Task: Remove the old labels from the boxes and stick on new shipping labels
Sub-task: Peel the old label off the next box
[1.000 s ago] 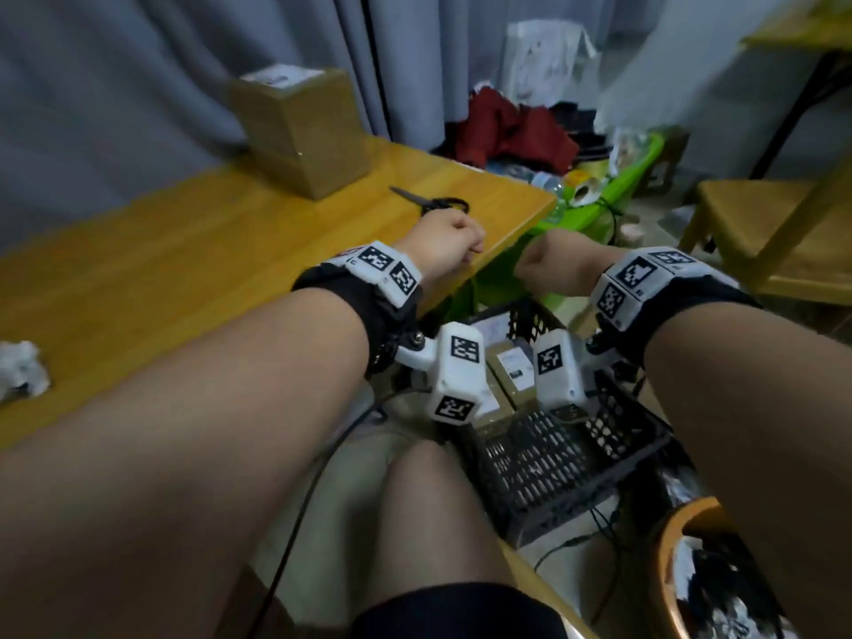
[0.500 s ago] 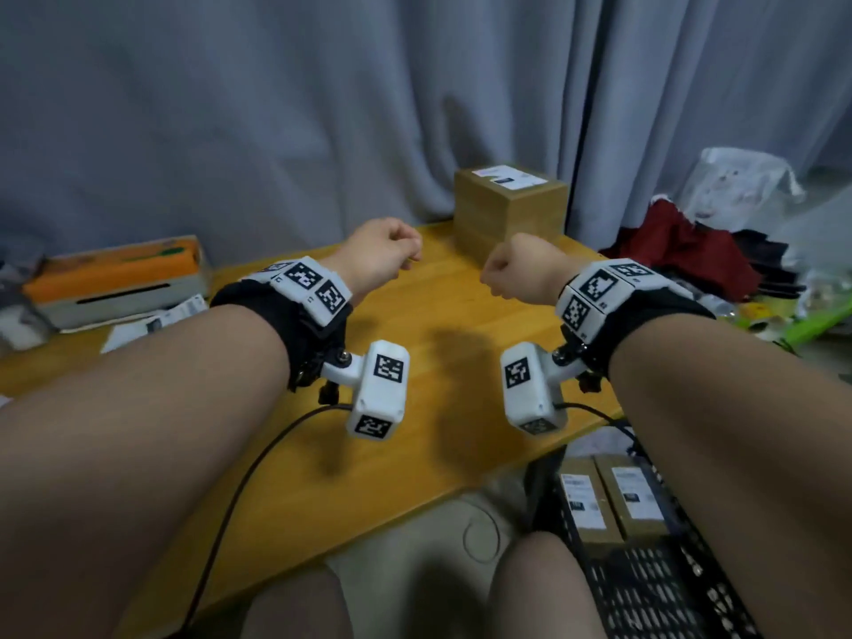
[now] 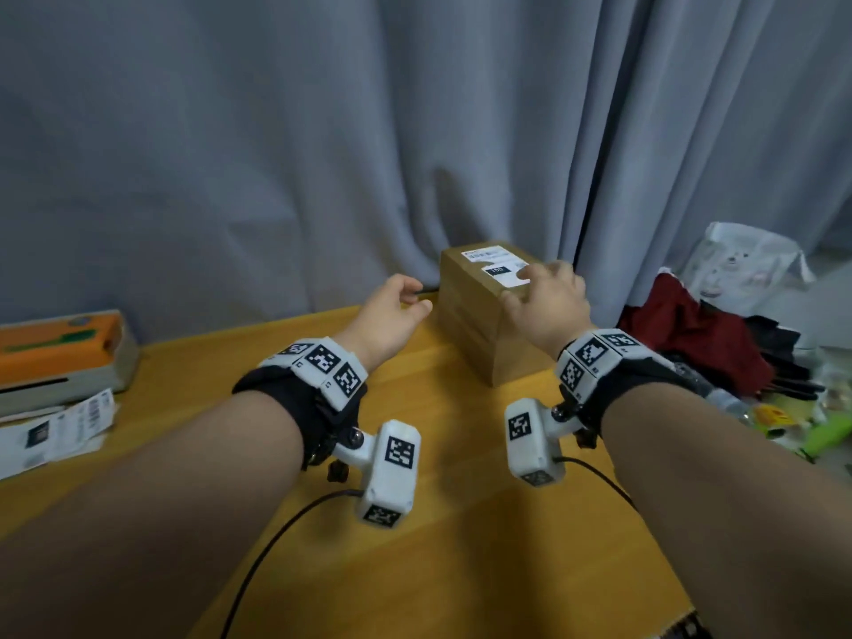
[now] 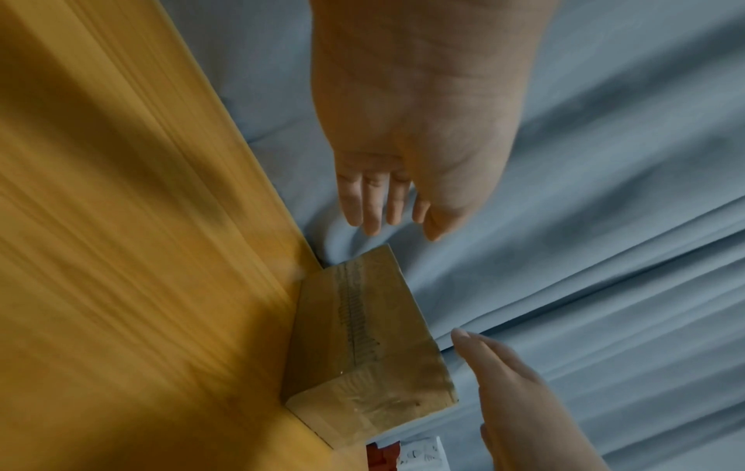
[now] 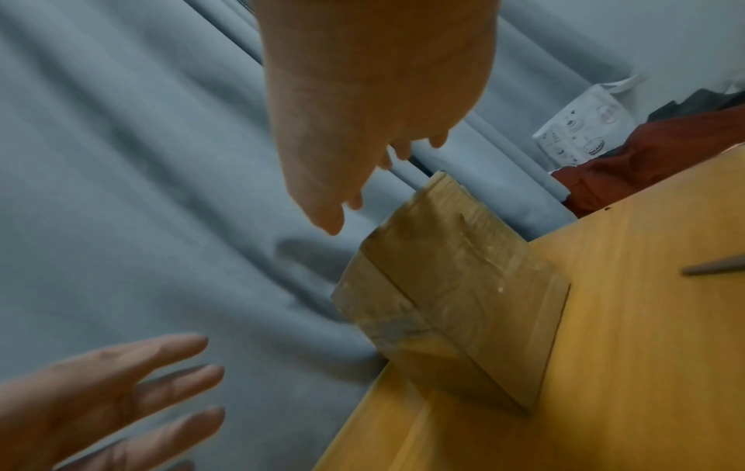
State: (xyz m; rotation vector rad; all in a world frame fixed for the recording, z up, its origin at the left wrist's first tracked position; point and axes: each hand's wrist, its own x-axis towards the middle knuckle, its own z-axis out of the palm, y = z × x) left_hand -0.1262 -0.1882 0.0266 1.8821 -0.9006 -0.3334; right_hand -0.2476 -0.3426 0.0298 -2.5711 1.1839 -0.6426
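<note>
Grey curtain behind counter [image 3: 461, 523]: both fists have opened since half a second ago, right hand [image 3: 548, 297] over labelled box [image 3: 479, 334] at far right edge, left hand [image 3: 392, 311] empty beside it; old label [image 3: 495, 265] unpeeled.

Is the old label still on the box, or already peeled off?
Still on. The white label lies flat on top of the box; the right hand reaches over it and hides its near corner.

Box [image 3: 479, 325] — brown cardboard, glossy clear tape over its seams, white paper label [image 3: 498, 266] on top. Table [image 3: 461, 523] — smooth yellow wood, visible grain, slight sheen. Curtain [image 3: 276, 154] behind, matt grey cloth, softly folded.
</note>
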